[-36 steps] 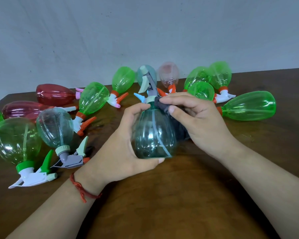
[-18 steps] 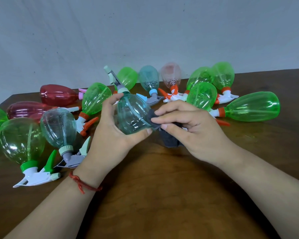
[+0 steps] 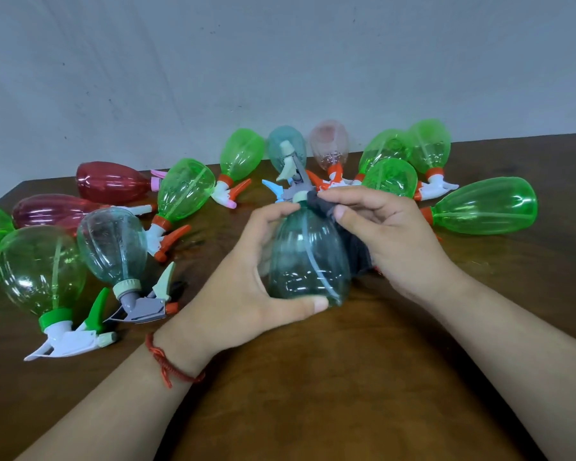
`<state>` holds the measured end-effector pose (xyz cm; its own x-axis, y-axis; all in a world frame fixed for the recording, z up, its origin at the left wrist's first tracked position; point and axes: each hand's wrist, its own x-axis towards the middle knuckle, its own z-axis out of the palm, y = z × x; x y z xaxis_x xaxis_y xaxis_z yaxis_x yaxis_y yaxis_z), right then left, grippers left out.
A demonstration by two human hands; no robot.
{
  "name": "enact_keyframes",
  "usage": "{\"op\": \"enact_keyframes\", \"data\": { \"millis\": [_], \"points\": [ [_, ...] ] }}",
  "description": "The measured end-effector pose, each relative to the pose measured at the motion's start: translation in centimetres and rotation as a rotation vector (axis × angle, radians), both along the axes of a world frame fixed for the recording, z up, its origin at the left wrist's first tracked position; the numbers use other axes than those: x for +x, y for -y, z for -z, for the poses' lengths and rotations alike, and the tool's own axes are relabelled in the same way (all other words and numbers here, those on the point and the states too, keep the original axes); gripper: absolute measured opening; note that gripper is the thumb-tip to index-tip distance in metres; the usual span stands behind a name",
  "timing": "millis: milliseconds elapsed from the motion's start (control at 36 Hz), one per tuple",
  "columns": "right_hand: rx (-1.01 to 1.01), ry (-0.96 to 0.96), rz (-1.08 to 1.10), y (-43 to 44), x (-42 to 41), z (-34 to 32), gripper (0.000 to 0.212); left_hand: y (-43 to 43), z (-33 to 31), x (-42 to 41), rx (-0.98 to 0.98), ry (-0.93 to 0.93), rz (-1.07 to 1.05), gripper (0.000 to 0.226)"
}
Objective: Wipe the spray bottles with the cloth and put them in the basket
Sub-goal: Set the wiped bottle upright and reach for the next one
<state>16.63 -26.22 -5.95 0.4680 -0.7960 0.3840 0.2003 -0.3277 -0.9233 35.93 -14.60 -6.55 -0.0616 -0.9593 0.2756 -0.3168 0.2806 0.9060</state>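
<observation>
Spray bottle [image 3: 308,257], probably light and slippery, is best gripped round its belly, as our left hand [image 3: 243,287] does; our right hand [image 3: 393,234] pinches the cloth [image 3: 358,252] at one o'clock.

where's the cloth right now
In the head view, centre frame: the dark cloth is pinched in the right hand against the neck and right side of the teal bottle that the left hand holds.

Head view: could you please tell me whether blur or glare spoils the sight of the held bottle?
Head view: the teal bottle in the left hand is slightly smeared along its left edge; head view: small white glints sit low on it, with stronger glare on the pale green bottle at left; head view: lighting is soft and even.
</observation>
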Motion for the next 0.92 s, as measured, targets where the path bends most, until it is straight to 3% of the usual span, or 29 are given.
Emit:
{"op": "enact_keyframes", "data": {
  "millis": [139,361,667,917],
  "points": [
    [0.085,0.135,-0.05,-0.3,0.0,-0.5,0.026,-0.1,-0.3,0.6,0.037,-0.057,0.073,0.096],
    [-0.166,-0.063,0.025,-0.2,-0.3,-0.3,0.024,0.1,0.0,0.8,0.026,0.142,0.005,0.107],
    [-0.496,-0.285,0.035,-1.5,-0.3,-0.5,0.027,1.0,0.1,1.4,-0.039,0.09,-0.268,0.105],
    [-0.619,-0.304,0.035,-2.3,-0.2,-0.6,0.027,1.5,0.1,2.3,-0.046,0.0,-0.331,0.104]
  ]
}}
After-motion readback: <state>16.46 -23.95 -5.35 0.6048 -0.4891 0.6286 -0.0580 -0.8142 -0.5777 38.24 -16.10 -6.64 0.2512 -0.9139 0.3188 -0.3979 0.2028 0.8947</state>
